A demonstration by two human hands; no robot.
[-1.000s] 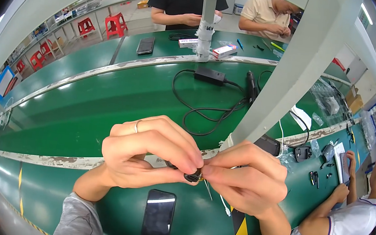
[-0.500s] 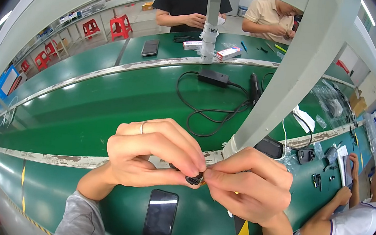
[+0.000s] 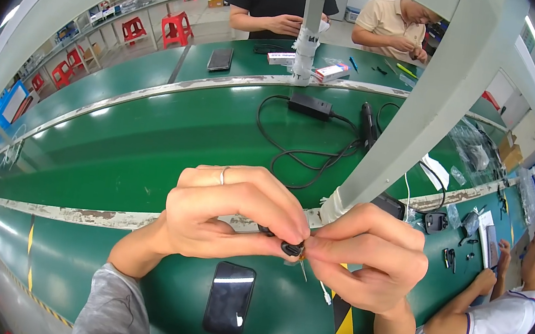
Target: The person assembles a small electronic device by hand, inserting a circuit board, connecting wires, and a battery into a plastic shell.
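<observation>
Close together in front of me, both hands are raised over the green bench. A small black part with a rounded, slotted end (image 3: 291, 249) is pinched between the thumb and fingers of my left hand (image 3: 228, 212). My right hand (image 3: 370, 256) is closed in a pinch right against that part. A bit of orange shows at its fingertips, but what it grips is hidden. From below the fingertips a thin metal-looking pin (image 3: 304, 272) sticks down. A black smartphone (image 3: 229, 299) lies on the bench below my left hand.
A grey post (image 3: 414, 111) rises just beyond my right hand. Behind lies a black power adapter (image 3: 310, 106) with its looped cable. A white cable end (image 3: 325, 294) hangs near the striped tape. One co-worker (image 3: 496, 315) sits at right; two others are across the bench.
Both hands have shifted slightly right and up in the picture, still pinched together at the black part. The thin pin and the white cable end now show more below the fingertips.
</observation>
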